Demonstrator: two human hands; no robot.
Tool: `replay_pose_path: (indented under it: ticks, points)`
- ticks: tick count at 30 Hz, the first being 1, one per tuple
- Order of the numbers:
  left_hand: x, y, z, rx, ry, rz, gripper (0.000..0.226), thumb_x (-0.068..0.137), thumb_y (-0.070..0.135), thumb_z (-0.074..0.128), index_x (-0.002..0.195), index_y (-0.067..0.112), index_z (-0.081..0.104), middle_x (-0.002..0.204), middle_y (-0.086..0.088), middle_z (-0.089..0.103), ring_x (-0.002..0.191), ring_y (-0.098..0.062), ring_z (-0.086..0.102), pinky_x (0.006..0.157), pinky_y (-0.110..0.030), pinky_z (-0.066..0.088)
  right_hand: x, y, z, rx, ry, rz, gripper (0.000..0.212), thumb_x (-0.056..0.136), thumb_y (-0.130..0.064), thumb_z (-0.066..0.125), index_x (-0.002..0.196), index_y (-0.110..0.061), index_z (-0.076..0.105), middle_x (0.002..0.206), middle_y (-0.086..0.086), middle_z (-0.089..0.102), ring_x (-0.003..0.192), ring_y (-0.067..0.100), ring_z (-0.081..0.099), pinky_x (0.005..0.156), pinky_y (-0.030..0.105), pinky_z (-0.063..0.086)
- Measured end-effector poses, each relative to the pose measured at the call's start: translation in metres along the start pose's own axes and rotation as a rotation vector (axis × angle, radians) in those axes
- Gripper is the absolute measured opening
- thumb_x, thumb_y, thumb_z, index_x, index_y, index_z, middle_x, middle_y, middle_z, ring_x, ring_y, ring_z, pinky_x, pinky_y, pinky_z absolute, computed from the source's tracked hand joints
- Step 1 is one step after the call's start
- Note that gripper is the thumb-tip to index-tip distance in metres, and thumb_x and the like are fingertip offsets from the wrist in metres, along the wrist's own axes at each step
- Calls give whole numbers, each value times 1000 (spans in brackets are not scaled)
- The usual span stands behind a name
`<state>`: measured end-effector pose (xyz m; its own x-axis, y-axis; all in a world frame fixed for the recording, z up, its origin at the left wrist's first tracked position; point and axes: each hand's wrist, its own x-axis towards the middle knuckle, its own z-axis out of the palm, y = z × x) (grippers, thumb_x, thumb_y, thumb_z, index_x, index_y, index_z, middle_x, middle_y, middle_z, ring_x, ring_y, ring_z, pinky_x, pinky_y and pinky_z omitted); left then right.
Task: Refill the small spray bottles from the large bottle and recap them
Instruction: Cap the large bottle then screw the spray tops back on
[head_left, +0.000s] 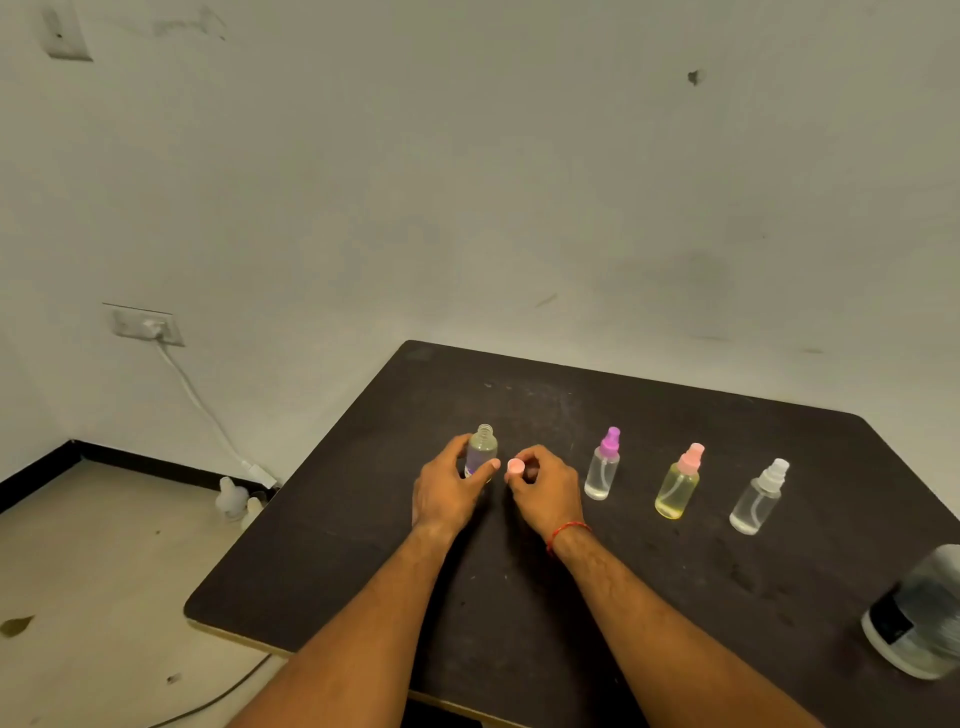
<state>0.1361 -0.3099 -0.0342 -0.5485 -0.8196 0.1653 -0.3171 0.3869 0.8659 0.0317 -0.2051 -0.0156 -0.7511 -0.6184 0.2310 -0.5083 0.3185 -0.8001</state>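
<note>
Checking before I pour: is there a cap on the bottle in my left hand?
No, the bottle has a bare neck, and the right hand pinches a pink cap beside it.

Probably a bare spare room: scuffed white wall (467, 182), socket (148, 326) with cable (202, 405), plain floor (104, 561), one dark table (519, 597).

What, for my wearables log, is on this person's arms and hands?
No sleeves reach into view and there are no gloves. The left hand and right hand are bare, with no ring or watch visible. The only thing worn is a thin red thread band round the right wrist.
</note>
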Motion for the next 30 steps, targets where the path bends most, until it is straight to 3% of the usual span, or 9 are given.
replay_pose_path:
  ticks: [4,6,9,12,18,24,30]
  points:
    - [-5,1,0,-49,-11,49,48,89,48,75,131,32,60,124,10,68,106,-4,61,93,-27,52,5,-11,-13,76,20,-76,14,86,-12,70,96,-21,66,89,-9,68,83,1,64,69,6,48]
    - [-7,2,0,-64,-19,73,48,88,47,75,131,31,61,123,11,69,108,-4,62,94,-26,52,9,-17,-20,80,45,-123,17,89,-15,68,106,-18,69,96,-7,69,87,2,63,72,5,47]
    - [-9,3,0,-79,-24,111,49,88,47,76,132,30,62,121,12,70,110,-5,64,95,-25,53,14,-23,-27,31,26,-198,29,90,-8,66,118,-14,69,110,-1,70,98,9,63,87,20,53]
    - [-11,3,-1,-86,-34,145,49,87,48,76,131,32,63,119,15,70,109,-2,64,94,-23,53,15,-29,-33,-74,-18,-272,35,88,-2,64,121,-14,67,114,4,69,101,16,65,92,33,55]
    - [-11,4,-2,-103,-45,164,47,87,47,77,130,32,64,119,18,68,109,-1,63,96,-20,51,16,-45,-42,-207,-49,-302,25,84,0,66,97,-19,57,91,0,66,83,16,64,76,34,58]
    - [-11,3,-1,-94,-41,184,46,86,50,76,128,37,63,112,24,65,106,10,60,92,-16,49,19,-47,-43,-159,-62,-298,27,84,2,67,104,-17,67,102,1,66,93,12,60,85,29,56]
    - [-9,-1,2,-89,-63,194,52,85,55,75,131,35,63,120,18,69,110,0,64,95,-21,52,21,-52,-40,-149,-179,-331,33,82,0,70,108,-19,70,109,0,67,102,13,60,93,30,53]
